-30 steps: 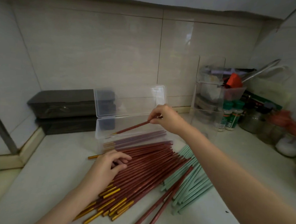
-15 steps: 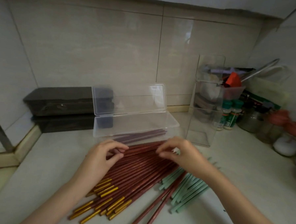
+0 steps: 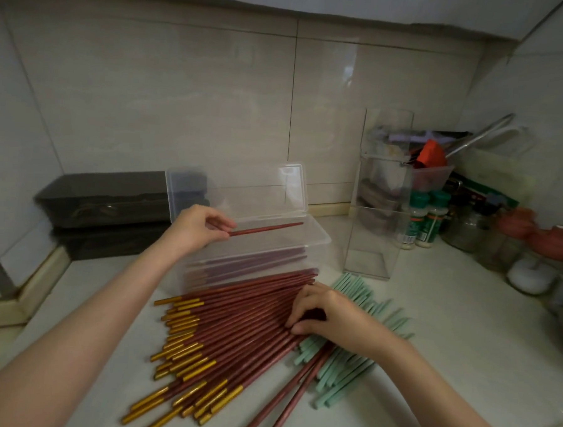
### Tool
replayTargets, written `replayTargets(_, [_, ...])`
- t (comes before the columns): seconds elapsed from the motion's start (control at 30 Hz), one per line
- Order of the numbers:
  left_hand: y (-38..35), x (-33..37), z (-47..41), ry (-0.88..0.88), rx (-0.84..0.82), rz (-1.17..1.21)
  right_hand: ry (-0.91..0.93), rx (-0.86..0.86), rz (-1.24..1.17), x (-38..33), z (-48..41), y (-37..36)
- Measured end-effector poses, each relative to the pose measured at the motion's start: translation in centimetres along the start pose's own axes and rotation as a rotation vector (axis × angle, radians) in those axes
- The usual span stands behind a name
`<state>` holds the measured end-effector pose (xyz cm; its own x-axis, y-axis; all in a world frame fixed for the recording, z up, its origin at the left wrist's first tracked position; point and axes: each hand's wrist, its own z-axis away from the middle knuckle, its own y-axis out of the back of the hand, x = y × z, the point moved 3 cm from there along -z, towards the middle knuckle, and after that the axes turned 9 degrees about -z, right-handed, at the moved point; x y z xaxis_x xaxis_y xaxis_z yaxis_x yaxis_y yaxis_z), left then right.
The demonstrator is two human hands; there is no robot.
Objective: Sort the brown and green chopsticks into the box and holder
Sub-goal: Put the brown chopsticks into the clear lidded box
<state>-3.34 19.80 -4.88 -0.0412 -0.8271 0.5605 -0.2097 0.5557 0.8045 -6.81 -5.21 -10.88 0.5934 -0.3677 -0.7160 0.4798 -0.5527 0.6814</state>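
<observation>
A heap of brown chopsticks with gold ends (image 3: 235,328) lies on the counter in front of me. Green chopsticks (image 3: 360,364) lie under and to the right of it. The clear box (image 3: 318,239) stands behind the heap with its lid up; several brown chopsticks lie inside. My left hand (image 3: 198,227) pinches one brown chopstick (image 3: 266,229) over the box, its tip pointing right. My right hand (image 3: 327,313) rests with curled fingertips on the right part of the brown heap. The tall clear holder (image 3: 374,251) stands right of the box and holds nothing.
Two dark boxes (image 3: 108,197) are stacked at the back left against the tiled wall. Spice bottles (image 3: 426,217), jars (image 3: 532,256) and a tub of utensils (image 3: 429,165) crowd the back right corner. The counter's front edge runs at the lower right.
My left hand has lifted a brown chopstick from the heap up over the box. My right hand has shifted slightly right and stays on the heap.
</observation>
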Motion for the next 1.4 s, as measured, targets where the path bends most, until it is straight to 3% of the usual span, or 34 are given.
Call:
replayTargets(0.17, [-1.7, -1.0, -1.1, 0.027, -0.205, -0.020, -0.023, -0.003, -0.008, 0.1, -0.1, 0.1])
replayTargets(0.3, [-2.4, -0.7, -1.1, -0.001, -0.209, -0.028, -0.032, 0.027, -0.040, 0.4, 0.1, -0.1])
replayTargets(0.53, [0.6, 1.4, 3.2, -0.138, 0.240, 0.052, -0.041, 0.206, -0.122, 0.4, 0.4, 1.2])
replayTargets(0.63, [0.8, 2.4, 7.6, -0.218, 0.318, 0.051, -0.019, 0.272, -0.084, 0.0, 0.3, 3.0])
replayTargets(0.8, [-2.5, -0.4, 11.7, -0.076, 0.099, 0.022, -0.008, 0.419, -0.019, -1.3, 0.2, 7.7])
replayTargets(0.9, [-4.8, -0.9, 12.6, -0.121, -0.038, -0.076, 0.031, 0.577, -0.036, -2.5, -1.6, 9.5])
replayTargets(1.03, [-6.1, -0.3, 12.5, -0.185, -0.023, -0.191, 0.041, 0.491, 0.046, -3.6, -6.4, 8.6])
replayTargets(1.27, [-6.1, -1.0, 12.1, -0.132, 0.038, -0.075, -0.051, 0.256, 0.091, -1.9, -10.2, 5.5])
replayTargets(1.4, [-5.9, -1.0, 11.9, -0.096, 0.045, -0.003, -0.056, 0.273, 0.012, -0.8, -9.4, 4.9])
